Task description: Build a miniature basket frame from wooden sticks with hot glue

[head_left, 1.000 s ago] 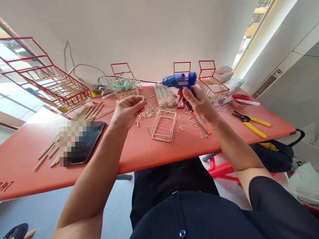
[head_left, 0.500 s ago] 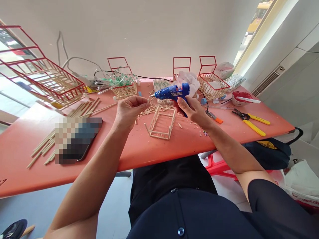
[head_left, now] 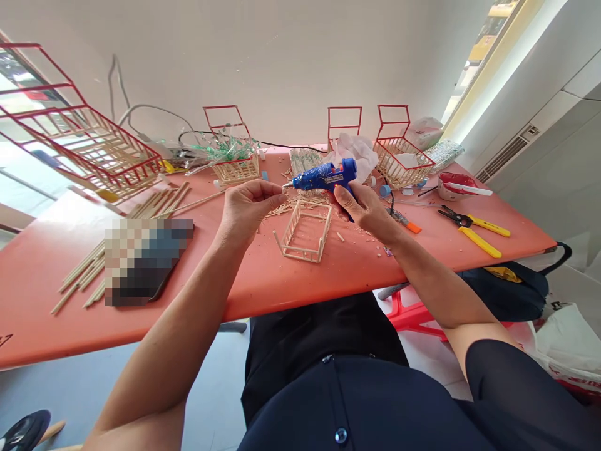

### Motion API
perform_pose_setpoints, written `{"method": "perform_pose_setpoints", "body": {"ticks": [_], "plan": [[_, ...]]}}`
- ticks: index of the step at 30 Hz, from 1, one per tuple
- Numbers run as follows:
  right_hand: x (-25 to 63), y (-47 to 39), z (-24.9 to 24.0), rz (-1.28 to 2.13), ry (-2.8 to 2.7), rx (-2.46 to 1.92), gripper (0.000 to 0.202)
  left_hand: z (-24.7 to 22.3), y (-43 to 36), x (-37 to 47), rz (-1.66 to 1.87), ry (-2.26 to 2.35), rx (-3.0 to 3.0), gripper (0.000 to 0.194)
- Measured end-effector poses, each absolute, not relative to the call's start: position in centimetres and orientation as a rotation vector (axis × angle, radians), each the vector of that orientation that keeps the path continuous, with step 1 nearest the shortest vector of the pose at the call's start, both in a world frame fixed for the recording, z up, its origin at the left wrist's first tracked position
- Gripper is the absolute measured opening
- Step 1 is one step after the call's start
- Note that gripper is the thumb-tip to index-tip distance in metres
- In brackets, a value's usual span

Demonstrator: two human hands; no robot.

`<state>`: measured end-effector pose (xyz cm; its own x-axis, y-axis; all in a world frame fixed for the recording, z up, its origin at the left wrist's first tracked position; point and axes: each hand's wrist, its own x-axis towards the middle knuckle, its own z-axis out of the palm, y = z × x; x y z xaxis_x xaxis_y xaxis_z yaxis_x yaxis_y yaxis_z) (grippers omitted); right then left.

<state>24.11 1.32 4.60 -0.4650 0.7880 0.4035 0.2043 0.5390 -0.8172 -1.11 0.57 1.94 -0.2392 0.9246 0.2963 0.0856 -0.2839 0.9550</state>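
My right hand (head_left: 359, 203) is wrapped round the handle of a blue glue gun (head_left: 319, 177), its nozzle pointing left. The fingers of my left hand (head_left: 251, 203) are pinched together right at the nozzle tip, on a small piece that is mostly hidden; it looks like a short bit of wooden stick. Below both hands a small open frame of thin wooden sticks (head_left: 305, 254) rests on the table. Loose stick offcuts (head_left: 286, 210) lie scattered behind it.
On the orange table (head_left: 263, 288) are a phone (head_left: 159, 269), wooden sticks (head_left: 79, 272), yellow-handled pliers (head_left: 479, 235) and a red-stained cup (head_left: 453, 188). Red-trimmed stick baskets stand at the back, one (head_left: 235, 169) holding green tinsel. A larger one (head_left: 107, 150) is at left.
The glue gun's nozzle and my left fingertips have come together, hiding the small pale piece that showed between the fingers. The stick frame stays in place.
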Motion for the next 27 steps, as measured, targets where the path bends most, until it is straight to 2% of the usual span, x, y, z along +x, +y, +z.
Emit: {"method": "perform_pose_setpoints", "body": {"ticks": [27], "plan": [[24.39,1.36,4.56,0.934,-1.943,-0.818,0.065,1.79,0.63,-1.37,1.62,1.271,1.343,0.026]]}}
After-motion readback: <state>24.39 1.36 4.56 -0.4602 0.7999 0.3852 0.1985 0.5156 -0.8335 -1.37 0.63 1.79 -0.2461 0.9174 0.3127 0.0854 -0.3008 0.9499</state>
